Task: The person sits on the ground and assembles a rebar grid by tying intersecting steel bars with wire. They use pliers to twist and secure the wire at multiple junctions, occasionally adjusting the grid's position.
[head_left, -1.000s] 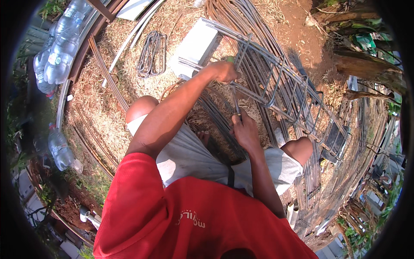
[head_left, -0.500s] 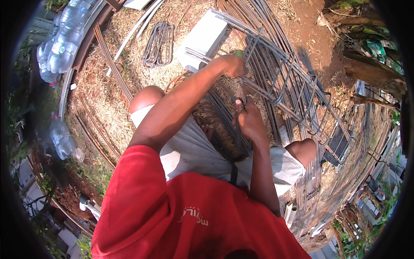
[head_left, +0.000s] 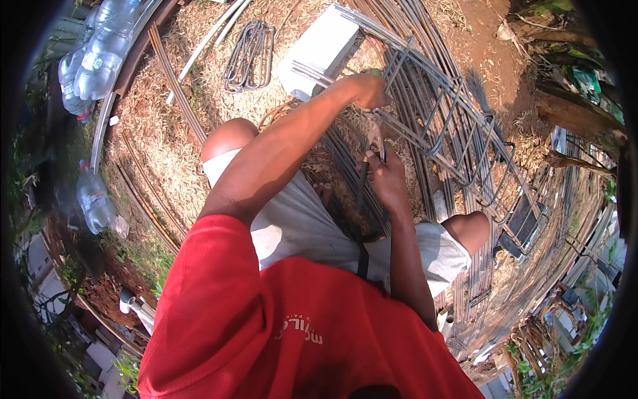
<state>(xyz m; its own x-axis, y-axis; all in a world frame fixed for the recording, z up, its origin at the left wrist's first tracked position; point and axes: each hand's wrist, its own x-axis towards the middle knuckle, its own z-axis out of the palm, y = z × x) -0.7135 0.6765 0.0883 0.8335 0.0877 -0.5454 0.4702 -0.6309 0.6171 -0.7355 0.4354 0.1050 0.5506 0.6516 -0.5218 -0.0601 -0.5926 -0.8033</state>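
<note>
My right hand (head_left: 387, 174) is closed round a pair of pincers (head_left: 376, 136) with dark handles, one marked yellow. Their jaws point away from me, close to the lower bar of a steel rebar cage (head_left: 432, 126). The cage is long bars with square stirrups, slanting from the far middle to the right. My left hand (head_left: 369, 91) is closed at the cage's near-left end, its fingers mostly hidden behind the back of the hand. A bit of green shows beside it. Bar ends stick out to its left, over a white block (head_left: 319, 50).
Loose rebar (head_left: 415, 113) lies in long rows under and beside the cage. A bundle of bent stirrups (head_left: 249, 56) lies on the dry-leaf ground at far left. Large plastic bottles (head_left: 103, 63) stand beyond a curved edge. A dark tray-like thing (head_left: 520, 226) sits at right.
The pincers have turned more upright, and their jaws now show clearly near the bar. My left hand stays at the cage end. The whole view has shifted slightly.
</note>
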